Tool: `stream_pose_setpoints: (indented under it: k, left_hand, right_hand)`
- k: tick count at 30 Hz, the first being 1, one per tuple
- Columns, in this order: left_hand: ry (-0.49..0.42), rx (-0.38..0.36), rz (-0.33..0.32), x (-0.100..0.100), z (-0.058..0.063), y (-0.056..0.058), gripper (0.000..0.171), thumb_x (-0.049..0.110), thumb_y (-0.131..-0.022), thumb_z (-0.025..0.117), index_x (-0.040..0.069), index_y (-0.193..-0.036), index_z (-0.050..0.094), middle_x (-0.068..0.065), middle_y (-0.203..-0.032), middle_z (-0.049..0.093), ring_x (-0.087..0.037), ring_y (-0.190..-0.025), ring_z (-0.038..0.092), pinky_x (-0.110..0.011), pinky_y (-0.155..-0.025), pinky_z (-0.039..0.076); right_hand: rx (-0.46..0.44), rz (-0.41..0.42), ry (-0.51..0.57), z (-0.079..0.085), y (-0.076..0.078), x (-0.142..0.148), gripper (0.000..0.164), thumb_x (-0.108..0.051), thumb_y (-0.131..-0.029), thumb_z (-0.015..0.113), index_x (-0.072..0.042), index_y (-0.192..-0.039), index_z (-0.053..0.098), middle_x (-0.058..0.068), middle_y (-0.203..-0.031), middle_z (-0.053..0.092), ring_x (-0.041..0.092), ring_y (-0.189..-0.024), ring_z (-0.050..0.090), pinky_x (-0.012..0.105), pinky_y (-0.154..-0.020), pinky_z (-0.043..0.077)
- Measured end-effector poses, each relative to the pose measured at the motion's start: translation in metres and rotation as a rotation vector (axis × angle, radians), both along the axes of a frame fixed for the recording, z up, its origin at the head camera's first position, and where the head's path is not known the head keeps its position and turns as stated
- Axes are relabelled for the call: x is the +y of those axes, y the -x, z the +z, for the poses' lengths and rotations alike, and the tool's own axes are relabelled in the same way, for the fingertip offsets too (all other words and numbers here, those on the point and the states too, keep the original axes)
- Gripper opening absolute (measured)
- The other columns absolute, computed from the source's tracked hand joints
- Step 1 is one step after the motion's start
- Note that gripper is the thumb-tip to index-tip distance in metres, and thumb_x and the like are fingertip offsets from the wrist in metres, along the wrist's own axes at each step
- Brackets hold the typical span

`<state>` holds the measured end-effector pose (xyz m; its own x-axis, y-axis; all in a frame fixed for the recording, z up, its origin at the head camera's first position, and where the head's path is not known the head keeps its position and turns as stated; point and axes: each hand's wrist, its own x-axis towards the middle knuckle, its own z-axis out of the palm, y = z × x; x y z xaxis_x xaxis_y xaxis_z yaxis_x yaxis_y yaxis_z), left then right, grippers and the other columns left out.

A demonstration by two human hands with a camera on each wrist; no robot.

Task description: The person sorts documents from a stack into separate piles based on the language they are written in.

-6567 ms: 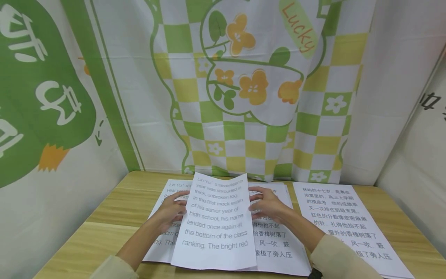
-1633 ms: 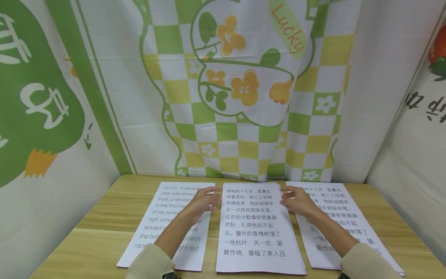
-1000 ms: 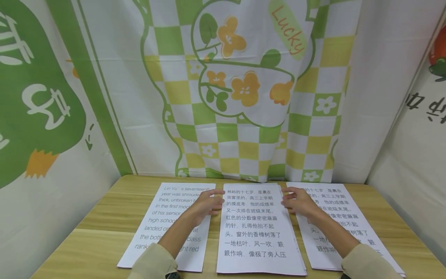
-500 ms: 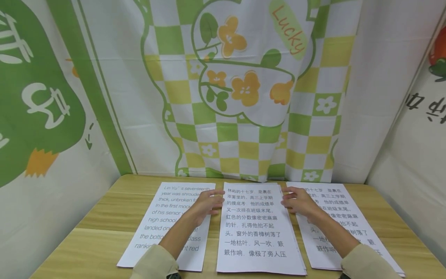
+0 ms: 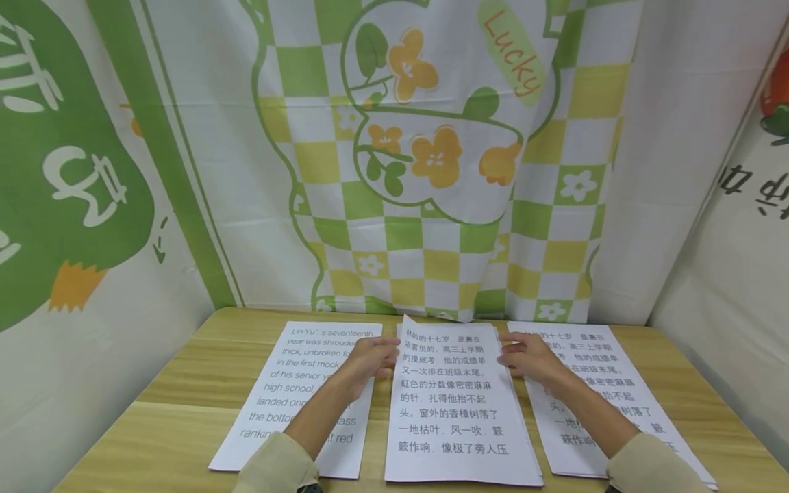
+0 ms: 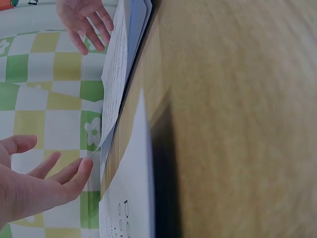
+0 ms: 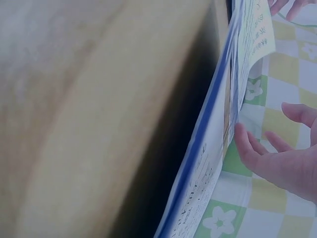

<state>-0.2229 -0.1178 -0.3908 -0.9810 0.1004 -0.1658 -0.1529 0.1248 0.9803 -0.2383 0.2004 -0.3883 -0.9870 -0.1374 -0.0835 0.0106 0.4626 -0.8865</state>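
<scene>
In the head view the middle stack of printed paper [image 5: 453,404] lies between my hands, Chinese text on its top sheet. That sheet's far left corner stands up off the stack. My left hand [image 5: 368,366] is at its left edge with loosely bent fingers, fingertips right at the raised sheet. In the left wrist view one fingertip [image 6: 87,163] meets the edge of the lifted paper [image 6: 116,74]. My right hand [image 5: 530,356] is at the stack's right edge, fingers relaxed and spread, partly over the right stack.
A stack of English-text sheets [image 5: 246,438] lies on the left under my left forearm. Another stack with Chinese text [image 5: 653,424] lies on the right under my right forearm. The wooden table [image 5: 142,411] ends at a patterned curtain [image 5: 444,267].
Earlier, both hands held an English sheet over the middle; it is gone from there, and the English stack lies apart on the left. Just now the middle top sheet's far left corner rose.
</scene>
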Motion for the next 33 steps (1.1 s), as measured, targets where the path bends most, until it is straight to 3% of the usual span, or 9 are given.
stream_pose_setpoints:
  k: [12, 19, 25, 33]
  left_hand:
    - [-0.045, -0.008, -0.032, 0.0003, 0.0003, -0.0025, 0.048, 0.008, -0.100, 0.056, -0.006, -0.145, 0.051, -0.027, -0.143, 0.053, -0.042, -0.118, 0.060, -0.051, -0.097, 0.058]
    - [-0.049, 0.016, -0.049, -0.0002, -0.0028, -0.0021, 0.060, -0.010, -0.090, 0.053, -0.008, -0.149, 0.044, -0.030, -0.153, 0.043, -0.036, -0.109, 0.065, -0.045, -0.091, 0.062]
    - [-0.042, 0.019, -0.040, 0.0011, -0.0039, -0.0030, 0.072, -0.023, -0.079, 0.054, -0.007, -0.149, 0.046, -0.030, -0.153, 0.043, -0.029, -0.094, 0.068, -0.036, -0.083, 0.063]
    - [-0.055, 0.008, -0.033, 0.0032, -0.0047, -0.0003, 0.072, -0.024, -0.079, 0.060, -0.006, -0.148, 0.047, -0.030, -0.150, 0.045, -0.027, -0.091, 0.067, -0.036, -0.084, 0.064]
  right_hand:
    - [-0.034, -0.008, 0.103, -0.0008, -0.0004, 0.0015, 0.059, -0.003, -0.095, 0.066, 0.010, -0.148, 0.045, 0.033, -0.138, 0.052, 0.038, -0.116, 0.063, 0.043, -0.089, 0.063]
    - [-0.067, -0.048, 0.203, -0.0009, 0.0019, 0.0023, 0.058, 0.001, -0.095, 0.064, 0.010, -0.148, 0.044, 0.034, -0.142, 0.047, 0.040, -0.118, 0.061, 0.044, -0.089, 0.063]
    - [-0.031, -0.049, 0.190, -0.0005, 0.0014, 0.0032, 0.060, 0.004, -0.092, 0.066, 0.012, -0.147, 0.045, 0.035, -0.142, 0.047, 0.031, -0.107, 0.066, 0.040, -0.089, 0.063]
    - [-0.027, -0.046, 0.160, -0.0011, 0.0016, 0.0037, 0.066, 0.011, -0.088, 0.067, 0.013, -0.149, 0.041, 0.037, -0.136, 0.055, 0.031, -0.105, 0.070, 0.038, -0.088, 0.063]
